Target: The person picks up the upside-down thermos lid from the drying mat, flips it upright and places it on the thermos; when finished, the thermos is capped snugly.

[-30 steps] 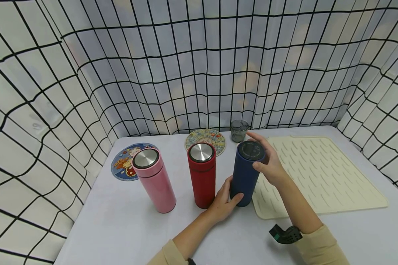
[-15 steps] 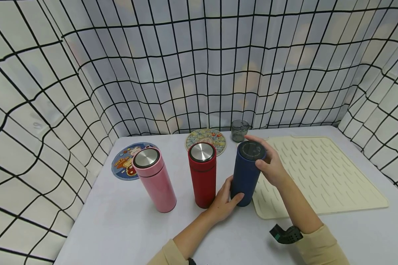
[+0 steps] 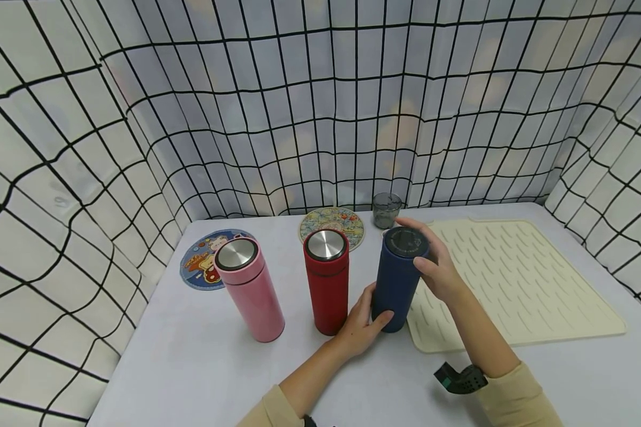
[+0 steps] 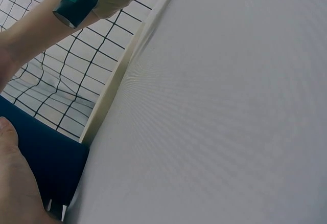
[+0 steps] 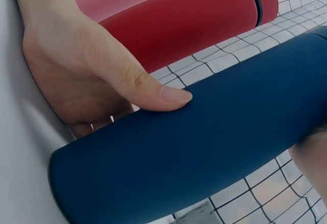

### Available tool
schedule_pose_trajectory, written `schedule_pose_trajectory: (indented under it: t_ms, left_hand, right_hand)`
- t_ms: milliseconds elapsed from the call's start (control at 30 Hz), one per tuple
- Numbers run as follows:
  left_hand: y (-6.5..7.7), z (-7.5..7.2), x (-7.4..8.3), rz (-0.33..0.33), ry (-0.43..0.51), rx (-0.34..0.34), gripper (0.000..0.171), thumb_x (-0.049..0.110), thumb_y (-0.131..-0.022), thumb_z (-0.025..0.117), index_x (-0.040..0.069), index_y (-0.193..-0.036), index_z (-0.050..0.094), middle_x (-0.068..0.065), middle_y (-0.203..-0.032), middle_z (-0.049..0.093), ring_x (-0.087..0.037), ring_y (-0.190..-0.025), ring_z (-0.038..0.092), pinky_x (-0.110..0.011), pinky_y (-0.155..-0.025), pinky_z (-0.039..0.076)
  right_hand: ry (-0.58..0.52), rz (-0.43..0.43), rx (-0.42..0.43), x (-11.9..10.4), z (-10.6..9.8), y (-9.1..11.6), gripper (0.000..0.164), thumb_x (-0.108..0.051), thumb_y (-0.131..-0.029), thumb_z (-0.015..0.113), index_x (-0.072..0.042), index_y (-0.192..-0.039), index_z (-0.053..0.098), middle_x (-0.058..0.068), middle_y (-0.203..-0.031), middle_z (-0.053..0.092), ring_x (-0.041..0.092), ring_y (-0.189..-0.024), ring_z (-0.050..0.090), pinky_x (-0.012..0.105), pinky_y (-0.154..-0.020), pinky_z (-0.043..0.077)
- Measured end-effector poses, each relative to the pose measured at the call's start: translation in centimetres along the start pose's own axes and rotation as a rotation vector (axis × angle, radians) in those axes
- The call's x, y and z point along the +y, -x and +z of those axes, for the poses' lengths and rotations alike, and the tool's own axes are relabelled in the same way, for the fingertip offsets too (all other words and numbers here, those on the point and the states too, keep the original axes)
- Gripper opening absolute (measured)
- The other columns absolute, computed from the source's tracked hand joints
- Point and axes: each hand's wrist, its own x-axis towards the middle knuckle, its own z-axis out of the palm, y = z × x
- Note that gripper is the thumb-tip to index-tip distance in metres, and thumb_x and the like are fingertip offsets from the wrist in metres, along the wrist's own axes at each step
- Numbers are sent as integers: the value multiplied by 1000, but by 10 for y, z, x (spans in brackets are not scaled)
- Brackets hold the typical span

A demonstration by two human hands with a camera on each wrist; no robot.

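A dark blue thermos (image 3: 395, 290) with a dark round lid stands upright on the white table, right of centre in the head view. Low on its body, my left hand (image 3: 362, 325) grips it from the left, thumb across the front. My right hand (image 3: 437, 261) holds the upper part from the right, with the thumb at the lid's edge and fingers reaching behind. Just left of these stands a red thermos (image 3: 327, 290) with a steel lid. Farther left is a pink thermos (image 3: 251, 296), also steel-topped. The right wrist view shows the left thumb lying along the blue thermos (image 5: 179, 147).
A cream ribbed mat (image 3: 513, 284) covers the table's right side. A grey glass cup (image 3: 386, 210) stands at the back. Two round patterned coasters lie behind the thermoses, a blue one (image 3: 197, 267) and a yellowish one (image 3: 331, 218). Black netting (image 3: 352, 112) encloses the table.
The right thumb has shifted slightly to the right along the blue thermos's lid, and the right fingers have moved a little. The left hand and all three thermoses stay in place.
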Motion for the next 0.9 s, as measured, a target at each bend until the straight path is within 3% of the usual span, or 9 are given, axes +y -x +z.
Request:
schedule_pose_trajectory:
  t_ms: [467,900]
  left_hand:
    - [1,0,3,-2,-11,1,55,18,-95,49,1,-139,21,-16,-140,33,-24,-130,31,-42,-106,25]
    - [1,0,5,3,-20,16,55,17,-94,50,1,-138,22,-16,-140,35,-24,-130,32,-43,-106,26]
  right_hand:
    - [24,26,86,4,-1,4,61,-37,-80,69,-7,-128,46,6,-116,58,17,-98,57,29,-77,50]
    - [44,32,170,5,6,5,65,-40,-76,72,-7,-126,45,6,-115,58,18,-100,57,30,-79,50]
